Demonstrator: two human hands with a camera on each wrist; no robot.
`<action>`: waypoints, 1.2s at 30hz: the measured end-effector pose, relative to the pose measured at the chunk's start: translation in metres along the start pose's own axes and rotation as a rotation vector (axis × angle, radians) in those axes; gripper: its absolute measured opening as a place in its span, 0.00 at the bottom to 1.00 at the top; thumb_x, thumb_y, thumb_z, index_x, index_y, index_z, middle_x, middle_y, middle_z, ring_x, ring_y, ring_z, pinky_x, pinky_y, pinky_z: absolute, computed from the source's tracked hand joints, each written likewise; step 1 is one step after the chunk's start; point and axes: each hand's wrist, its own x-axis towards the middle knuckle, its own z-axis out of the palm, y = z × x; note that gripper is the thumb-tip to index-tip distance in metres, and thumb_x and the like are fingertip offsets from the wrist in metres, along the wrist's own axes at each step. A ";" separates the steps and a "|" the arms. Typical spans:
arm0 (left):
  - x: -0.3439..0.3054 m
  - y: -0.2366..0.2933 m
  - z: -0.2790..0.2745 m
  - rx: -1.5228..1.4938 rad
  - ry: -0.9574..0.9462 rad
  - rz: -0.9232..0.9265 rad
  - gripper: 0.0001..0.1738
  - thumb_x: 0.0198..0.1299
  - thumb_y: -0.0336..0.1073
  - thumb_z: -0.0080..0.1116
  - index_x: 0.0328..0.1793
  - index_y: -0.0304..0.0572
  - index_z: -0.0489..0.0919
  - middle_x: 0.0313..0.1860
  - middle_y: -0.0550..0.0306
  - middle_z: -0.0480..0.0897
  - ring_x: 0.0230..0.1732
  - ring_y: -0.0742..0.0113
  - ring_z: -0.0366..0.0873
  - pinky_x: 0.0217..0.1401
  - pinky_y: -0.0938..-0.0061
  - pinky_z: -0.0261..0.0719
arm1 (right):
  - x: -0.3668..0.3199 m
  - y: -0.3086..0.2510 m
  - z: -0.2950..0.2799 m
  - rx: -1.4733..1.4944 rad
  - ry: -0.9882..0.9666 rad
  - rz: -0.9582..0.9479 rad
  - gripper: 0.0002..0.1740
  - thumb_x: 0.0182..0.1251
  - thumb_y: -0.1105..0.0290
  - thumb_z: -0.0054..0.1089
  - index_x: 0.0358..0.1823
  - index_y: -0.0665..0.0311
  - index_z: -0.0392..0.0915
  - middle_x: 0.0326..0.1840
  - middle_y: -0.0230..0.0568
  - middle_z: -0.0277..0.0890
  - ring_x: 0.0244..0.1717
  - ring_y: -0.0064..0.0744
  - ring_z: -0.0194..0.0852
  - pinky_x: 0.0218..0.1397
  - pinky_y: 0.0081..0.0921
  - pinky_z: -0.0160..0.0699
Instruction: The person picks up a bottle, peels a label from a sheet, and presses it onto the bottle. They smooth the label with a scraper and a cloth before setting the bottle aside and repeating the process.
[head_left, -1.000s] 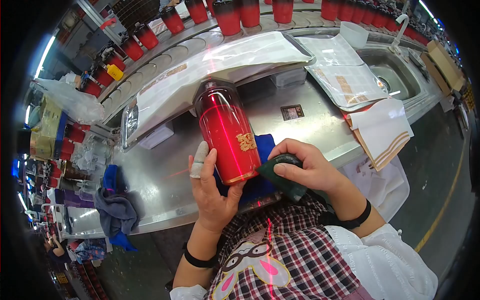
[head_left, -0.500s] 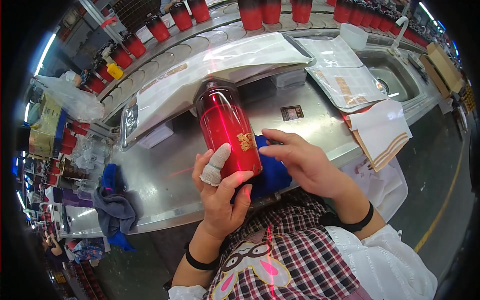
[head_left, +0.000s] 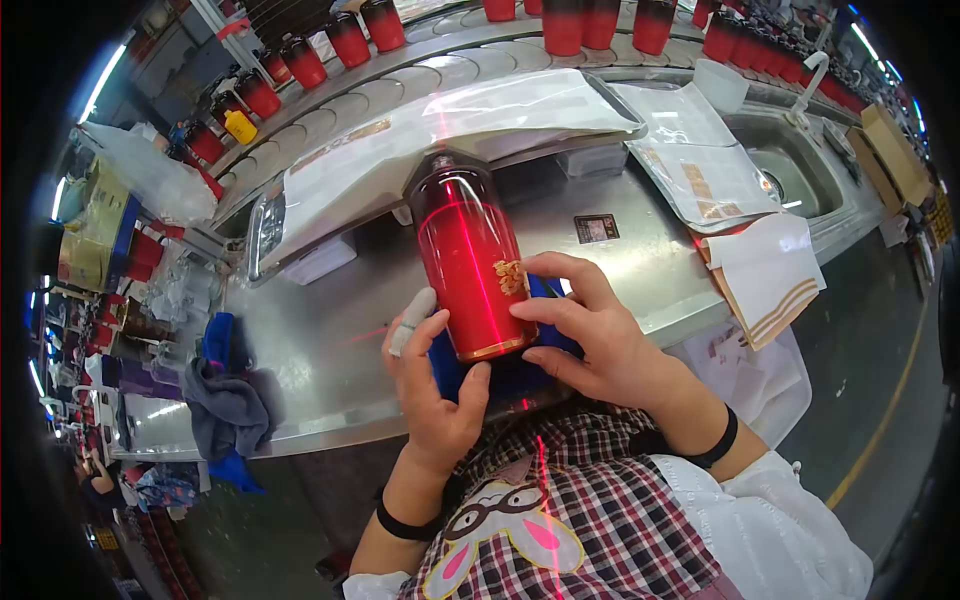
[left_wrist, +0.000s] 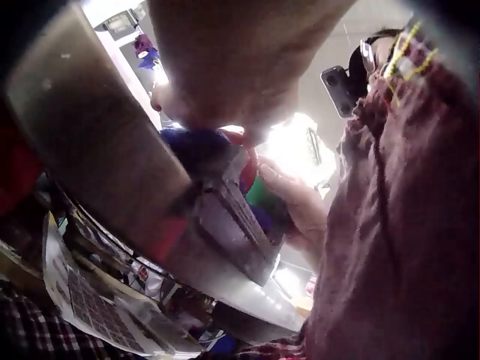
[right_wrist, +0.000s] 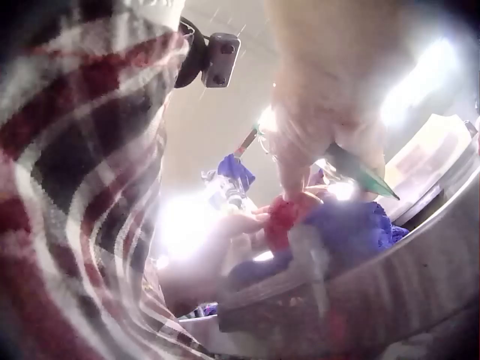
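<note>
A glossy red bottle (head_left: pixel 465 250), dark at its neck, lies tilted with its neck in the notch of a grey holder (head_left: pixel 408 185). Its base is over a blue cloth (right_wrist: pixel 349 225). My left hand (head_left: pixel 430 400) holds the base end, thumb below and fingers along the left side; one finger wears a pale finger cot (head_left: pixel 412 322). My right hand (head_left: pixel 610 345) has its fingertips at the gold emblem (head_left: pixel 511 277) on the bottle's right side. A flat green scraper (right_wrist: pixel 361 174) juts from under this hand in the right wrist view; in the head view the fingers mostly hide it.
Behind the holder stands a paper-covered tray (head_left: pixel 450 115), with a conveyor (head_left: pixel 480 65) of red-and-black bottles beyond. Sheets (head_left: pixel 690 165) and a sink (head_left: pixel 790 165) are at right. A grey towel (head_left: pixel 225 400) hangs over the bench's left edge.
My right hand, earlier with the scraper plainly showing beside the base, has moved onto the emblem. My left fingers lay across the bottle's front half a second ago and are back at its left side.
</note>
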 end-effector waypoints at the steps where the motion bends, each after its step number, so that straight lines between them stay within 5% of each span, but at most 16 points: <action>1: 0.000 -0.001 0.000 0.007 -0.005 -0.002 0.30 0.62 0.36 0.63 0.69 0.37 0.69 0.74 0.39 0.67 0.77 0.47 0.59 0.79 0.54 0.51 | 0.000 0.001 0.003 -0.009 0.004 -0.009 0.17 0.53 0.77 0.72 0.45 0.61 0.79 0.69 0.51 0.64 0.69 0.58 0.63 0.68 0.45 0.69; 8: 0.000 -0.004 -0.001 0.030 -0.024 -0.007 0.33 0.62 0.37 0.63 0.71 0.36 0.67 0.74 0.39 0.66 0.76 0.47 0.60 0.79 0.56 0.52 | 0.002 0.001 -0.001 -0.136 -0.020 -0.121 0.14 0.54 0.79 0.73 0.41 0.61 0.80 0.69 0.51 0.63 0.65 0.44 0.68 0.51 0.31 0.76; 17: 0.001 -0.010 0.003 -0.269 0.034 -0.072 0.30 0.68 0.44 0.58 0.71 0.34 0.67 0.73 0.39 0.67 0.74 0.47 0.63 0.78 0.56 0.54 | 0.004 -0.001 -0.003 -0.026 -0.039 -0.036 0.06 0.61 0.76 0.69 0.36 0.64 0.78 0.64 0.52 0.65 0.54 0.39 0.74 0.54 0.31 0.75; 20: 0.002 -0.009 0.007 -0.307 0.033 -0.140 0.31 0.71 0.46 0.56 0.72 0.33 0.66 0.73 0.39 0.67 0.74 0.49 0.63 0.78 0.59 0.54 | 0.007 -0.009 -0.003 0.087 -0.070 0.045 0.08 0.60 0.73 0.69 0.37 0.63 0.77 0.61 0.50 0.67 0.64 0.53 0.66 0.66 0.41 0.68; 36: 0.006 -0.005 0.008 -0.347 0.039 -0.172 0.31 0.72 0.45 0.54 0.73 0.33 0.63 0.71 0.41 0.67 0.74 0.52 0.63 0.78 0.61 0.55 | 0.007 -0.011 -0.008 0.039 -0.085 0.161 0.08 0.65 0.69 0.66 0.36 0.64 0.77 0.54 0.49 0.68 0.58 0.50 0.67 0.64 0.39 0.67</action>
